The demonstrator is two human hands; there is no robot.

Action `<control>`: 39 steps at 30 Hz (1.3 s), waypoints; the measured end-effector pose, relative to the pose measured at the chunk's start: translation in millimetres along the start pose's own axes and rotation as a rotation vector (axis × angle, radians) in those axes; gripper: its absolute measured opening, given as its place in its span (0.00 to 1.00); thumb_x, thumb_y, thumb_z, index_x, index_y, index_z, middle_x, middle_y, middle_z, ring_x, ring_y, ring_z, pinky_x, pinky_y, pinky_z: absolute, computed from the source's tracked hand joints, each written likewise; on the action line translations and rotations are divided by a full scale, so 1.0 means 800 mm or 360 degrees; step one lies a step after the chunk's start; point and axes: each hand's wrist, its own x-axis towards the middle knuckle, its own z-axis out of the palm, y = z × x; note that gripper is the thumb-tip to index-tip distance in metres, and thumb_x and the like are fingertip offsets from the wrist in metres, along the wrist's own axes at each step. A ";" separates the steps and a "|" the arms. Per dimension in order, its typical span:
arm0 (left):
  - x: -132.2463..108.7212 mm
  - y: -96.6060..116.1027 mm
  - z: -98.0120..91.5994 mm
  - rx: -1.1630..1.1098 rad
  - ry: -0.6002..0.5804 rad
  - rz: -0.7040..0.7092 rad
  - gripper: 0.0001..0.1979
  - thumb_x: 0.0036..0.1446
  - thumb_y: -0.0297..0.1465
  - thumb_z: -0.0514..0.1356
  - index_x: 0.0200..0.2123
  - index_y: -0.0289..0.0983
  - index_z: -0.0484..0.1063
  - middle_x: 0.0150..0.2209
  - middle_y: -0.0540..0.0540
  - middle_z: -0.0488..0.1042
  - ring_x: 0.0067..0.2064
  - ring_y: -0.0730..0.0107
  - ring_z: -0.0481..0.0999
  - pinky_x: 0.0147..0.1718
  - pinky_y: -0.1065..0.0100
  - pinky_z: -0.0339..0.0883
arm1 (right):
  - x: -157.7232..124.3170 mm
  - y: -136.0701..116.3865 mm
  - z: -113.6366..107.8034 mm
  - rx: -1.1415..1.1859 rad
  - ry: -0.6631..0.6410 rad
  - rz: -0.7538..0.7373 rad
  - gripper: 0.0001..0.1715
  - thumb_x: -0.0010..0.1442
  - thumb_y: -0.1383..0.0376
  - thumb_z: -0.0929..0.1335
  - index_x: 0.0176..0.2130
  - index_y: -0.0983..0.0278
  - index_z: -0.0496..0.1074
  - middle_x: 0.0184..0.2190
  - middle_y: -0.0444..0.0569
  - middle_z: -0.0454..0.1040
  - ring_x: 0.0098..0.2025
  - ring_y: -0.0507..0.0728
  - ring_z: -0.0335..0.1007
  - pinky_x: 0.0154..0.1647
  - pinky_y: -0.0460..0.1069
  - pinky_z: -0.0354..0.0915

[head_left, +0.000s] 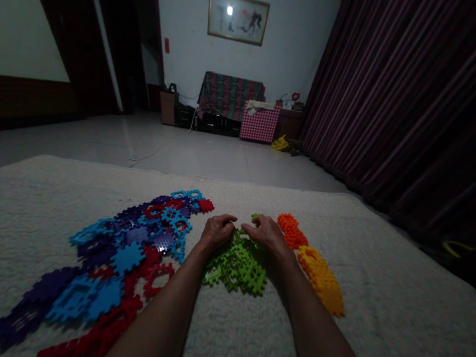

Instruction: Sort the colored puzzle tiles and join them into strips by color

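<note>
A heap of light green interlocking plastic building tiles (238,265) lies on the pale mat between my forearms. At its far left edge is my left hand (218,230), fingers bent and thumb apart from the index finger, nothing visible in it. My right hand (267,233) reaches over the far right side of the heap, its fingers spread toward the left hand. A gap separates the two hands. One small green piece (255,216) shows just beyond the right hand's fingers. The undersides of both hands are hidden.
Blue (127,257), purple (53,284) and red tiles (117,321) lie mixed at the left. Stacked orange tiles (292,231) and yellow tiles (321,279) lie to the right. A tiled floor (223,157) stretches beyond the mat (398,306); a dark curtain (381,91) hangs at the right.
</note>
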 end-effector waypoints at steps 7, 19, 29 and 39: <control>0.000 0.004 -0.002 0.0001 -0.0019 -0.0010 0.19 0.51 0.26 0.56 0.44 0.33 0.80 0.35 0.44 0.82 0.36 0.68 0.77 0.38 0.71 0.69 | -0.014 -0.017 -0.002 -0.0076 -0.0244 -0.0104 0.33 0.49 0.51 0.72 0.49 0.68 0.73 0.47 0.59 0.73 0.44 0.60 0.73 0.39 0.48 0.64; -0.001 0.004 0.000 -0.0040 -0.0020 -0.0071 0.19 0.52 0.25 0.55 0.44 0.34 0.79 0.34 0.46 0.81 0.32 0.71 0.76 0.34 0.73 0.69 | -0.026 -0.036 -0.018 -0.0224 -0.0340 -0.0166 0.20 0.48 0.58 0.71 0.38 0.68 0.77 0.38 0.56 0.75 0.36 0.57 0.71 0.31 0.46 0.61; -0.001 0.005 -0.002 -0.0023 -0.0040 -0.0071 0.19 0.52 0.26 0.55 0.45 0.34 0.79 0.33 0.45 0.81 0.33 0.70 0.77 0.35 0.72 0.68 | -0.014 -0.019 -0.020 -0.0012 -0.0402 -0.0185 0.23 0.46 0.59 0.73 0.42 0.68 0.76 0.38 0.54 0.76 0.35 0.56 0.71 0.30 0.45 0.62; 0.001 0.002 -0.001 0.0011 -0.0020 -0.0029 0.18 0.52 0.25 0.56 0.44 0.34 0.79 0.34 0.46 0.82 0.33 0.70 0.77 0.36 0.73 0.69 | -0.012 -0.022 -0.038 0.0499 -0.0311 -0.0048 0.29 0.50 0.68 0.67 0.53 0.64 0.71 0.42 0.51 0.77 0.36 0.54 0.72 0.36 0.46 0.65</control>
